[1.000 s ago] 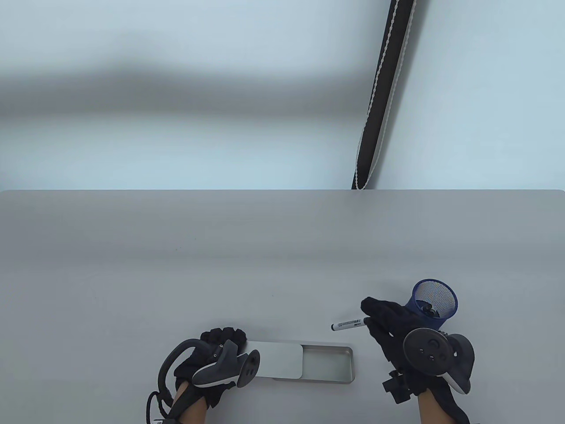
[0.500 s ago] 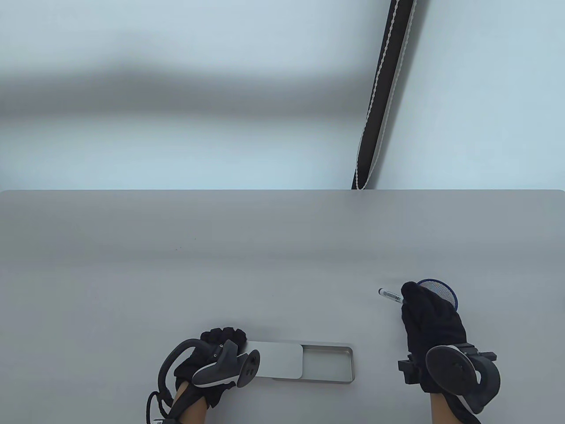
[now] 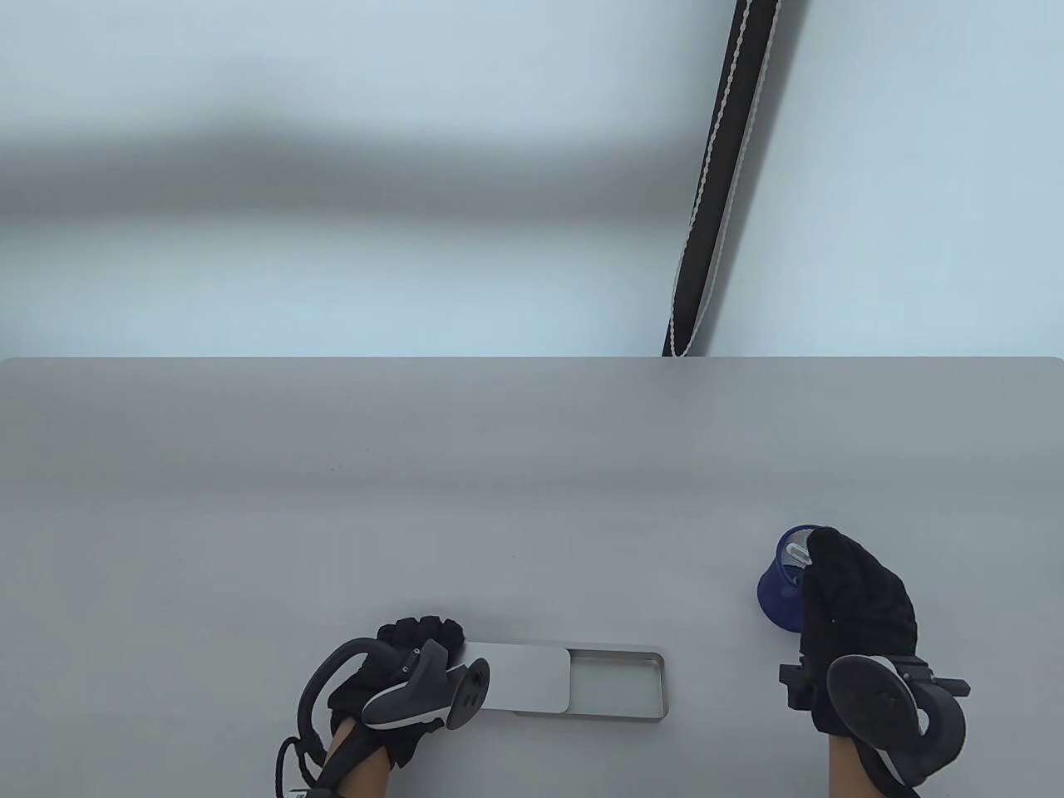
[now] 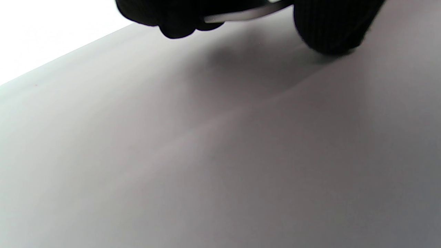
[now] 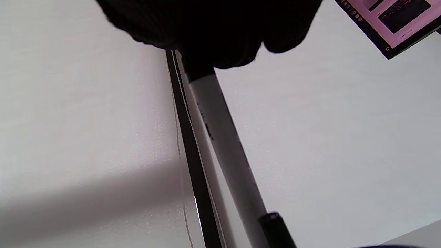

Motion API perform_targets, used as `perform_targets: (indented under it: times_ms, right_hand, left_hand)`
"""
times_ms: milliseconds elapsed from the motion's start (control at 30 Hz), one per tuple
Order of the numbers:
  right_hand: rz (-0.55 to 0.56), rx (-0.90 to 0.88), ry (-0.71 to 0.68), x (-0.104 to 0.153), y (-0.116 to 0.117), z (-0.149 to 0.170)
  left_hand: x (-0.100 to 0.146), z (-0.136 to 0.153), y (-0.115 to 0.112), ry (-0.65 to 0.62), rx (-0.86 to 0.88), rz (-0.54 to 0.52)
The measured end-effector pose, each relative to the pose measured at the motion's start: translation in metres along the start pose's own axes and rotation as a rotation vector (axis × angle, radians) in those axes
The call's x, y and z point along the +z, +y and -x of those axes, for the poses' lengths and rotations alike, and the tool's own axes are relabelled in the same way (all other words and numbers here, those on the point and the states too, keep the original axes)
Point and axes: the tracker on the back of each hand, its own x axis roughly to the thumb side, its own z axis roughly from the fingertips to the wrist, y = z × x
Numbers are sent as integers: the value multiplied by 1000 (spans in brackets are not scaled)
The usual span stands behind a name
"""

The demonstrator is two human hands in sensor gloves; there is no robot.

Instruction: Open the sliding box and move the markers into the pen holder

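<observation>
The silver sliding box (image 3: 619, 715) lies near the table's front edge. Its lid (image 3: 519, 677) is pushed left, and the uncovered part of the tray shows nothing inside. My left hand (image 3: 416, 644) grips the box's left end, and its fingers (image 4: 172, 27) curl over the metal edge (image 4: 241, 14). My right hand (image 3: 823, 553) hovers over the blue mesh pen holder (image 3: 777, 594), covering most of its mouth. That hand's fingers (image 5: 220, 51) pinch a white marker (image 5: 224, 137) whose black cap (image 5: 275, 227) points down and away. A pale marker end (image 3: 796, 555) shows at the holder's mouth.
A black strap with white stitching (image 3: 716, 183) hangs behind the table's far edge. A lit screen (image 5: 396, 20) shows in the corner of the right wrist view. The grey table top (image 3: 416, 499) stretches wide beyond the box.
My right hand carried the marker rightward from beside the holder to above it, turning it from level to end-down. The left hand and the box stayed still.
</observation>
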Motion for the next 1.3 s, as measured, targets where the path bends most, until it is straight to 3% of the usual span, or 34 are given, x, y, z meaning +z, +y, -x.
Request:
perform_targets:
  times_ms: [433, 933, 1300]
  right_hand:
    - [-53, 100, 95, 7, 17, 20]
    - [-197, 93, 281, 21, 41, 42]
    - [-253, 107, 326, 24, 47, 46]
  left_hand:
    - [0, 0, 0, 0, 0, 0]
    - [0, 0, 0, -1, 1, 0]
    - [0, 0, 0, -1, 1, 0]
